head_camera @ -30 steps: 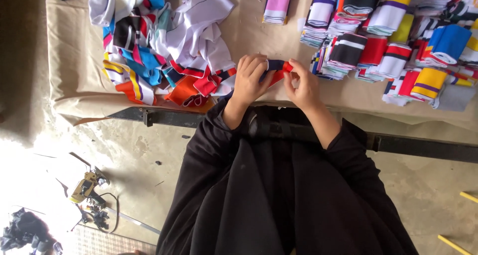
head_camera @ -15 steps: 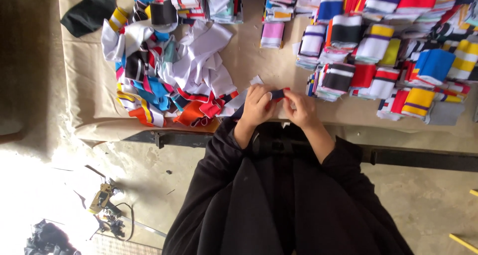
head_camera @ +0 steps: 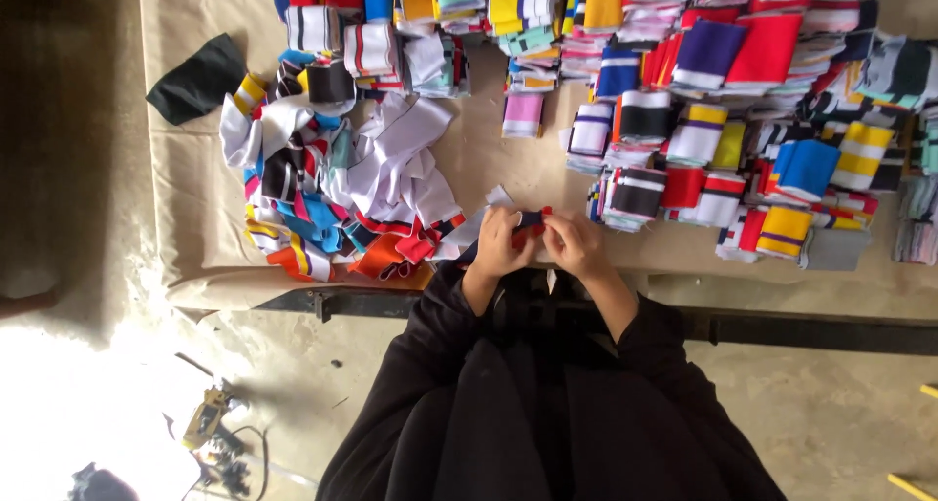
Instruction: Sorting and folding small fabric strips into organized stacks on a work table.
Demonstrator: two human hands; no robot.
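My left hand (head_camera: 501, 242) and my right hand (head_camera: 575, 244) are close together over the table's near edge, both pinching one small knit strip (head_camera: 532, 220), dark blue with red ends. The hands hide most of it. Just left of them lies a loose heap of mixed knit strips (head_camera: 332, 183) in white, blue, red and orange. To the right stand folded stacks of striped knit pieces (head_camera: 718, 169). My black sleeves and lap fill the lower middle.
The table is covered with tan paper (head_camera: 186, 90). A black cloth (head_camera: 200, 76) lies at its left side. More folded stacks (head_camera: 518, 12) line the far edge. A dark metal rail (head_camera: 782, 330) runs under the table. Tools (head_camera: 210, 423) lie on the floor at lower left.
The view has tilted down the table, so more stacks show at the top. My hands have drawn closer together on the strip, which looks shorter between them.
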